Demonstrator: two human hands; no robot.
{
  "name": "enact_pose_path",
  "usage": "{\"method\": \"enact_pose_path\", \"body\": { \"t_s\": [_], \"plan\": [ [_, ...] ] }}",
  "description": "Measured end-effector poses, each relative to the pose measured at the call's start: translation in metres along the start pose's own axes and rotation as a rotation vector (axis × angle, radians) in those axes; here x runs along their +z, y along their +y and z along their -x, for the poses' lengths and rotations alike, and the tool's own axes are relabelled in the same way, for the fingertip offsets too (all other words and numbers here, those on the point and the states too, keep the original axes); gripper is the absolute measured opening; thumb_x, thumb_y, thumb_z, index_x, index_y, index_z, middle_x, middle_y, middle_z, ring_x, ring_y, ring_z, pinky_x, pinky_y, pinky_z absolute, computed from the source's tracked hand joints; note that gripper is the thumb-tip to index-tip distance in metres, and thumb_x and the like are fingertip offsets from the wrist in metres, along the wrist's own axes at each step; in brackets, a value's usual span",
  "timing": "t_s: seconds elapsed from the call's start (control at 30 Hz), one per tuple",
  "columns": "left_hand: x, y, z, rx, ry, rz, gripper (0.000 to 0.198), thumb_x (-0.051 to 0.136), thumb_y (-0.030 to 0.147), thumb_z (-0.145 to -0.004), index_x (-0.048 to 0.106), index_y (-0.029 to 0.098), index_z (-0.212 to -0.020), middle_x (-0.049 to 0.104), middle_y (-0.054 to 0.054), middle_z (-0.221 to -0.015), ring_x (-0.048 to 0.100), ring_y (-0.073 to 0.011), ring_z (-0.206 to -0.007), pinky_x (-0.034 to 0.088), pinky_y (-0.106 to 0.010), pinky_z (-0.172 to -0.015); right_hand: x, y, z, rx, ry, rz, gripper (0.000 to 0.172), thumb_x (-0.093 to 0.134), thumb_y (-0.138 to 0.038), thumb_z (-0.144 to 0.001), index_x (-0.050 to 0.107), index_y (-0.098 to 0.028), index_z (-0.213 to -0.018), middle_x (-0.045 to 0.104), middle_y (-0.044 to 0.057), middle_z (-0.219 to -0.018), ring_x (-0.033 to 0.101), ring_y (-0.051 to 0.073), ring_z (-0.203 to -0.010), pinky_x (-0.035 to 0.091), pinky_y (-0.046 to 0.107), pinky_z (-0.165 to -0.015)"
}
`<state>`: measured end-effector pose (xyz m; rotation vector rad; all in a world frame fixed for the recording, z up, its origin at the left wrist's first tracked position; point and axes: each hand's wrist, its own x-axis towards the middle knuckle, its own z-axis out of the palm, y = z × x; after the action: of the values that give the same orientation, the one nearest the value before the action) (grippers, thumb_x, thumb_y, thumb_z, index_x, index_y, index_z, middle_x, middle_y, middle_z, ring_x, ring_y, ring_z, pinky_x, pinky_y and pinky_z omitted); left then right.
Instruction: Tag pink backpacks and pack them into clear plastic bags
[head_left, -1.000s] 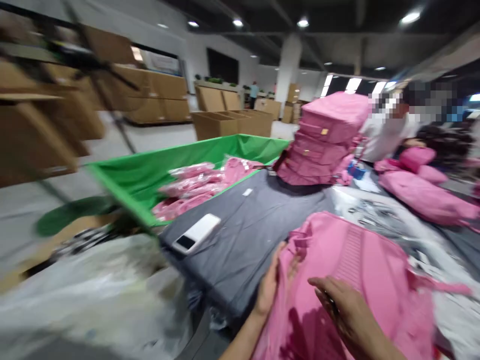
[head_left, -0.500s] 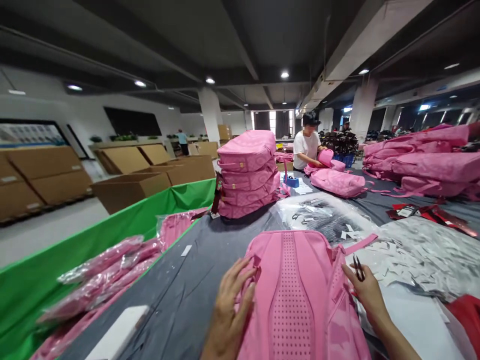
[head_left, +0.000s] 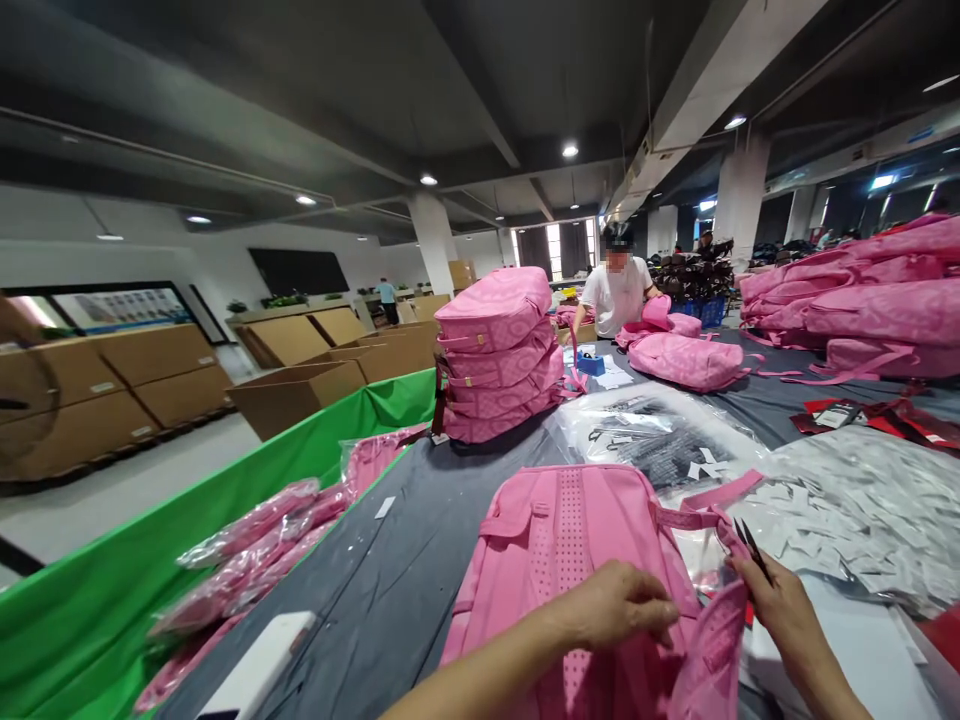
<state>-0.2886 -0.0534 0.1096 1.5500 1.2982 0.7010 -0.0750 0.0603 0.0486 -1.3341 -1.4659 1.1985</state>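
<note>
In front of me a pink backpack (head_left: 517, 580) lies with its dotted back panel facing up. My left hand (head_left: 619, 605) reaches across the panel toward its right side, fingers loosely bent; nothing shows in them. At the right edge, my right hand (head_left: 772, 590) keeps dark pointed thread snips (head_left: 752, 550) in its grip, tips up. Its fingertips also pinch the lifted shoulder strap (head_left: 716, 640), which is swung out from the bag. A thin webbing strap (head_left: 720, 495) sticks out above it.
A stack of pink backpacks (head_left: 491, 360) stands ahead. To the right lie a plastic bag of white tags (head_left: 862, 500) and more backpacks (head_left: 885, 310). Wrapped packs rest by the green cloth (head_left: 300, 470) at left, near a white box (head_left: 259, 665). A person (head_left: 619, 290) works across the table.
My left hand has left the bag's left edge and crossed to its right side. My right hand has pulled the right shoulder strap outward. The view has turned slightly left.
</note>
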Motion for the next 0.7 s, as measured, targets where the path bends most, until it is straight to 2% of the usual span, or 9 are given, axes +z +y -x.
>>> {"method": "enact_pose_path", "body": {
  "t_s": [0.07, 0.1, 0.17, 0.23, 0.3, 0.4, 0.53, 0.63, 0.7],
  "plan": [
    [0.007, 0.001, -0.009, -0.01, 0.114, 0.064, 0.06, 0.062, 0.071, -0.078, 0.076, 0.013, -0.087, 0.073, -0.008, -0.079, 0.066, -0.0206, -0.076, 0.049, -0.028, -0.072, -0.003, 0.007, 0.018, 0.151, -0.126, -0.286, 0.046, 0.071, -0.06, -0.059, 0.073, -0.019, -0.079, 0.072, 0.005, -0.074, 0.063, 0.021, -0.066, 0.05, 0.028, -0.055],
    [0.01, 0.003, -0.013, -0.003, 0.125, 0.099, 0.063, 0.063, 0.073, -0.076, 0.076, 0.012, -0.088, 0.072, -0.008, -0.079, 0.065, -0.0205, -0.076, 0.049, -0.028, -0.071, 0.0, 0.009, 0.026, 0.238, -0.196, -0.424, 0.042, 0.075, -0.056, -0.06, 0.075, -0.019, -0.081, 0.073, 0.005, -0.075, 0.064, 0.02, -0.065, 0.051, 0.026, -0.055],
    [0.018, 0.008, -0.015, 0.037, 0.066, 0.16, 0.067, 0.065, 0.076, -0.073, 0.077, 0.012, -0.089, 0.072, -0.008, -0.084, 0.063, -0.0199, -0.079, 0.048, -0.027, -0.071, 0.009, 0.01, 0.04, 0.375, -0.313, -0.647, 0.035, 0.08, -0.048, -0.06, 0.075, -0.019, -0.079, 0.073, 0.005, -0.072, 0.066, 0.02, -0.064, 0.055, 0.027, -0.058],
    [0.024, 0.011, -0.012, 0.083, 0.014, 0.167, 0.066, 0.069, 0.075, -0.071, 0.079, 0.013, -0.091, 0.072, -0.007, -0.085, 0.062, -0.0189, -0.079, 0.046, -0.025, -0.07, 0.018, 0.009, 0.048, 0.431, -0.398, -0.773, 0.033, 0.08, -0.046, -0.061, 0.076, -0.019, -0.079, 0.071, 0.004, -0.066, 0.068, 0.023, -0.064, 0.059, 0.032, -0.062],
    [0.029, 0.012, -0.006, 0.107, 0.01, 0.112, 0.062, 0.072, 0.073, -0.071, 0.08, 0.015, -0.091, 0.072, -0.005, -0.083, 0.061, -0.0181, -0.077, 0.044, -0.025, -0.068, 0.025, 0.009, 0.052, 0.423, -0.438, -0.826, 0.036, 0.08, -0.047, -0.062, 0.078, -0.019, -0.084, 0.071, 0.005, -0.068, 0.07, 0.027, -0.069, 0.061, 0.037, -0.067],
    [0.033, 0.009, 0.003, 0.085, 0.007, 0.083, 0.061, 0.072, 0.073, -0.07, 0.08, 0.016, -0.09, 0.072, -0.006, -0.08, 0.063, -0.0184, -0.073, 0.044, -0.025, -0.067, 0.028, 0.013, 0.053, 0.404, -0.42, -0.837, 0.04, 0.081, -0.047, -0.064, 0.08, -0.02, -0.093, 0.073, 0.005, -0.074, 0.071, 0.029, -0.077, 0.06, 0.04, -0.077],
    [0.028, 0.004, 0.006, 0.022, 0.009, 0.126, 0.06, 0.072, 0.073, -0.069, 0.078, 0.015, -0.083, 0.07, -0.004, -0.074, 0.06, -0.0172, -0.069, 0.043, -0.025, -0.064, 0.031, 0.019, 0.054, 0.366, -0.401, -0.806, 0.04, 0.081, -0.048, -0.063, 0.08, -0.02, -0.091, 0.074, 0.007, -0.077, 0.071, 0.031, -0.082, 0.058, 0.044, -0.083],
    [0.018, 0.001, 0.001, -0.114, 0.132, 0.222, 0.061, 0.071, 0.072, -0.07, 0.075, 0.012, -0.076, 0.066, -0.004, -0.067, 0.057, -0.0159, -0.063, 0.042, -0.026, -0.061, 0.036, 0.016, 0.057, 0.292, -0.361, -0.75, 0.035, 0.081, -0.045, -0.061, 0.079, -0.02, -0.084, 0.073, 0.007, -0.076, 0.07, 0.032, -0.083, 0.057, 0.045, -0.085],
    [0.013, -0.001, -0.002, -0.132, 0.213, 0.351, 0.062, 0.074, 0.071, -0.068, 0.076, 0.011, -0.083, 0.067, -0.004, -0.069, 0.058, -0.0159, -0.065, 0.043, -0.027, -0.063, 0.04, 0.012, 0.059, 0.229, -0.321, -0.692, 0.029, 0.078, -0.043, -0.063, 0.077, -0.02, -0.081, 0.073, 0.007, -0.075, 0.07, 0.033, -0.084, 0.056, 0.045, -0.085]
  ]
}}
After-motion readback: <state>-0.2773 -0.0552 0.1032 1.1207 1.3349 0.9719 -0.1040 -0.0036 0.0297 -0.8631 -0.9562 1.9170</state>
